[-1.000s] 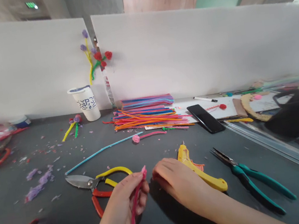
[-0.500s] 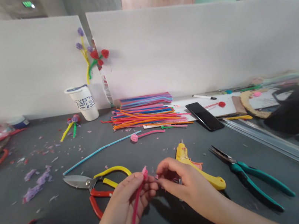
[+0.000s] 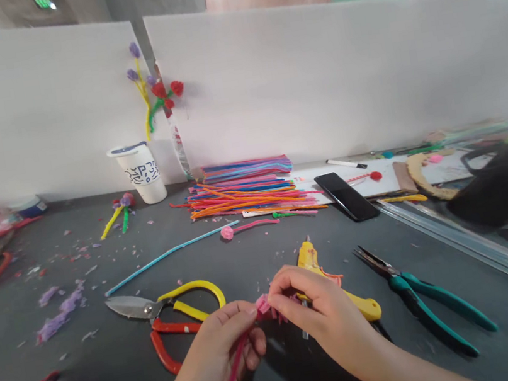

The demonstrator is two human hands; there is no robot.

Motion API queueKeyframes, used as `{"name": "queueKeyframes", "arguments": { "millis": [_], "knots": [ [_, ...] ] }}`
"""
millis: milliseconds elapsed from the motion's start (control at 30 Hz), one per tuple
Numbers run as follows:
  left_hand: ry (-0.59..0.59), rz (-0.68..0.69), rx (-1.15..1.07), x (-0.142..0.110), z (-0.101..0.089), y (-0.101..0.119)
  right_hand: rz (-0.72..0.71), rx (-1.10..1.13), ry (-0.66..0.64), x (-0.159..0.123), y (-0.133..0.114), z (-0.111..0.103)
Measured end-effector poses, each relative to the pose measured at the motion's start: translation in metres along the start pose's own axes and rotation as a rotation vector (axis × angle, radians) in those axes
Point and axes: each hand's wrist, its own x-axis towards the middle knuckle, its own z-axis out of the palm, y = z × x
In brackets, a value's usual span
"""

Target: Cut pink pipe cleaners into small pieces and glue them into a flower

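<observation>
My left hand (image 3: 221, 354) is closed around a dark pink pipe cleaner (image 3: 232, 378) that runs down toward me. My right hand (image 3: 317, 311) pinches the curled pink tip (image 3: 263, 305) of that same pipe cleaner, fingertips meeting my left thumb. Just behind my right hand lies a yellow glue gun (image 3: 346, 294). Scissors with yellow and red handles (image 3: 166, 308) lie to the left of my hands.
Teal-handled pliers (image 3: 422, 296) lie to the right. A stack of coloured pipe cleaners (image 3: 245, 192), a black phone (image 3: 346, 196), a white cup (image 3: 139, 172), a blue pipe cleaner (image 3: 168, 254) and a pink-tipped stem (image 3: 245, 227) lie farther back. White partition behind. Purple scraps (image 3: 58, 305) at left.
My right hand lifted off the table and came to the pink pipe cleaner's tip, now pinching it beside my left fingers. The tip has lowered slightly.
</observation>
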Motion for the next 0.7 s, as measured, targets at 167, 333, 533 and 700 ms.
{"name": "queueKeyframes", "arguments": {
  "millis": [167, 333, 533, 700],
  "knots": [
    [0.001, 0.016, 0.052, -0.0025, 0.0015, -0.0014, 0.005, -0.023, -0.004, 0.0022, 0.0033, 0.0014],
    [-0.078, 0.022, 0.052, -0.0011, -0.0002, -0.0010, -0.036, -0.072, 0.000, 0.0038, 0.0040, 0.0009],
    [-0.139, 0.060, 0.038, 0.0013, -0.0029, -0.0034, -0.116, -0.164, 0.010, 0.0023, 0.0056, 0.0009],
    [-0.109, 0.075, 0.018, 0.0005, -0.0014, -0.0025, -0.104, -0.141, 0.005, 0.0014, 0.0019, 0.0014]
  ]
}}
